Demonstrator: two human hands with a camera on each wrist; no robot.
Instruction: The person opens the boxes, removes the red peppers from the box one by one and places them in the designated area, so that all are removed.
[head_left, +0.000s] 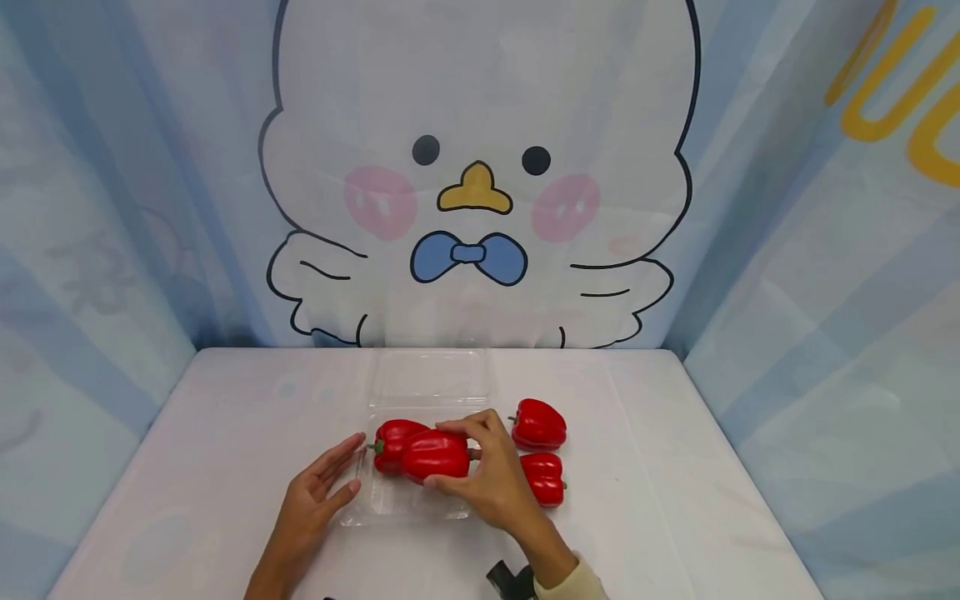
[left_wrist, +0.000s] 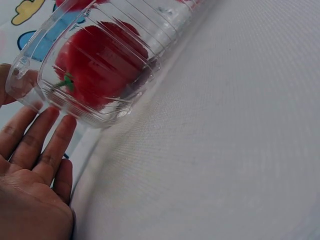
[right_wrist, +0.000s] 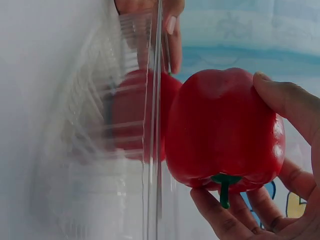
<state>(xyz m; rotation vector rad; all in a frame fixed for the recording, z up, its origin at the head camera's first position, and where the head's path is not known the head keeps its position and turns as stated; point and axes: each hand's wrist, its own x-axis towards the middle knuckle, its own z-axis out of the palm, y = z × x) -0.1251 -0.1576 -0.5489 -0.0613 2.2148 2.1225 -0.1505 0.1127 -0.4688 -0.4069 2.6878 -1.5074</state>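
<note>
A red bell pepper (right_wrist: pixel 222 127) is gripped by my right hand (head_left: pixel 491 475), thumb on one side and fingers on the other, just above the rim of a clear plastic clamshell box (head_left: pixel 405 504). Inside the box's left part lies another red bell pepper (left_wrist: pixel 97 65), its green stem toward my left hand. My left hand (head_left: pixel 318 487) is at the box's left edge with its fingers extended, the fingertips (left_wrist: pixel 65 125) at the plastic wall. The held pepper partly covers the one inside in the head view.
Two more red peppers stand right of the box, one farther back (head_left: pixel 538 425) and one nearer (head_left: pixel 543 479), partly behind my right hand. The box's lid (head_left: pixel 429 375) lies open toward the back. A dark object (head_left: pixel 512 579) shows by the right sleeve.
</note>
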